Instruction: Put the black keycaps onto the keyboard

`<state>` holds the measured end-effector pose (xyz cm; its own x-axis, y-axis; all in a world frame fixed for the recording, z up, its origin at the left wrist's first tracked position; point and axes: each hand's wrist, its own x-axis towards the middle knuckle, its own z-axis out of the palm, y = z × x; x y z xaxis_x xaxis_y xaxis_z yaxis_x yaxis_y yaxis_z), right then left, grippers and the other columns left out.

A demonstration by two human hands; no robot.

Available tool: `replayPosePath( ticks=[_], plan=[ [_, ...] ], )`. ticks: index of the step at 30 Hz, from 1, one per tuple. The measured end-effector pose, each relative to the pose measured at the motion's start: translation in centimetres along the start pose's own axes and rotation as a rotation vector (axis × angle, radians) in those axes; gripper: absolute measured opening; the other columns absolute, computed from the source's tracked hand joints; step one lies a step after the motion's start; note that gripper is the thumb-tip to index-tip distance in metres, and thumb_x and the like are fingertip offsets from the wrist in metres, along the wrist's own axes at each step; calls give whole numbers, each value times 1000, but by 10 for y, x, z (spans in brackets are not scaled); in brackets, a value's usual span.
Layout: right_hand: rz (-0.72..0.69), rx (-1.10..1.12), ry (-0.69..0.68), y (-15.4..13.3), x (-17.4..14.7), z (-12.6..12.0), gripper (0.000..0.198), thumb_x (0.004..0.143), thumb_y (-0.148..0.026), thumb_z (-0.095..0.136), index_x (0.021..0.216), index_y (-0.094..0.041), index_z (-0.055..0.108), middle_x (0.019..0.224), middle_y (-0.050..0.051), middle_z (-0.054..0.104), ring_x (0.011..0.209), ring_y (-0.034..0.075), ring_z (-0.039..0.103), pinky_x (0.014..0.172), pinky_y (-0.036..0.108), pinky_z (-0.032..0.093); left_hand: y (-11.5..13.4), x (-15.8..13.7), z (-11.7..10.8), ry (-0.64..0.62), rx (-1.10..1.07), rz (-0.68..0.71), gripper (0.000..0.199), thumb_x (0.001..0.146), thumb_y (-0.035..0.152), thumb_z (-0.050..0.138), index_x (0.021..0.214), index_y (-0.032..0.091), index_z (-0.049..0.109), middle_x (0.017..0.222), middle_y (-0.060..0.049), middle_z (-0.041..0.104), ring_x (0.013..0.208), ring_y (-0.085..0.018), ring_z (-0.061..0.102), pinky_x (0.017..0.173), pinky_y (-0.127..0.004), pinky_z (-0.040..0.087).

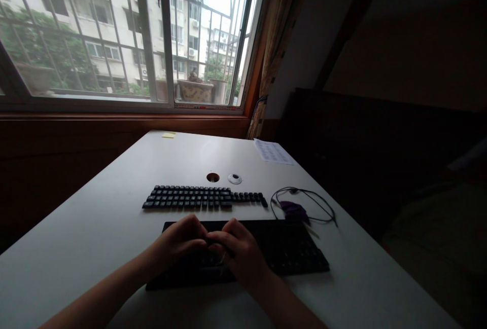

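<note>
A black keyboard (281, 243) lies on the white table in front of me, much of its left half hidden under my hands. My left hand (186, 235) is over that left half, its fingers curled and closed at the tips. Against its fingertips presses my right hand (238, 248), also closed. A small glint shows below the right fingers, but what either hand pinches is hidden. Behind the keyboard, loose black keycaps (190, 197) stand in rows, with a shorter run of them (247, 197) to the right.
Right of the keycaps, a black cable (330, 207) loops around a dark purple cloth (294, 212). A thin light stick (312, 231) lies by the keyboard's back edge. Farther back are a cable hole (213, 178), a round cover (235, 179), yellow sticky notes (168, 135) and a printed sheet (274, 151).
</note>
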<state>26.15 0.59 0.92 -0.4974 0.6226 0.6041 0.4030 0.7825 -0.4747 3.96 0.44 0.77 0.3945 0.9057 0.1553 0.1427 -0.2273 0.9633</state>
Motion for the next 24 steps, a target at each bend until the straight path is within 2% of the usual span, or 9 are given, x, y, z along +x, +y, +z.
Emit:
replayPosePath(
  ticks=[4,7,12,14,17,19,24],
  plan=[
    [-16,-63,-102,-1,1,-6,21,87,-18,67,107,-24,68,88,3,59,81,17,57,73,28,48,4,0,-1,-23,133,8,27,84,41,68,93,16,60,86,-3,65,78,-17,59,70,-29,47],
    [16,-79,-131,4,6,-18,20,87,-19,67,107,-24,68,90,3,61,82,17,58,76,29,48,8,0,-1,-38,177,16,25,87,40,65,99,18,62,91,-4,68,83,-18,62,74,-30,49],
    [231,-104,-85,39,23,-48,14,86,-20,68,100,-24,71,87,1,64,78,15,62,73,26,47,12,0,2,-51,288,88,18,93,35,58,101,20,64,99,-5,69,91,-19,64,82,-30,49],
    [298,-131,-101,58,30,-56,13,85,-21,69,97,-24,73,91,1,68,81,15,64,78,27,48,13,-1,3,-87,311,127,17,93,34,57,100,20,65,100,-5,69,91,-18,63,82,-30,49],
    [372,-221,-209,83,37,-56,13,83,-23,70,95,-23,75,98,3,73,92,19,67,84,28,48,14,-1,4,-112,342,130,18,94,34,55,98,21,67,97,-4,69,89,-18,64,81,-29,49],
    [434,-292,-274,93,39,-51,18,83,-26,69,100,-24,75,104,4,74,99,21,67,88,29,47,15,-2,4,-113,356,115,19,94,35,55,98,20,68,94,-4,69,87,-18,64,79,-29,49],
    [536,-411,-304,99,38,-42,25,86,-33,64,108,-29,74,111,3,74,105,22,67,91,30,46,15,-2,3,-128,355,119,19,94,34,55,97,20,68,93,-5,69,86,-18,63,78,-29,49]
  ],
)
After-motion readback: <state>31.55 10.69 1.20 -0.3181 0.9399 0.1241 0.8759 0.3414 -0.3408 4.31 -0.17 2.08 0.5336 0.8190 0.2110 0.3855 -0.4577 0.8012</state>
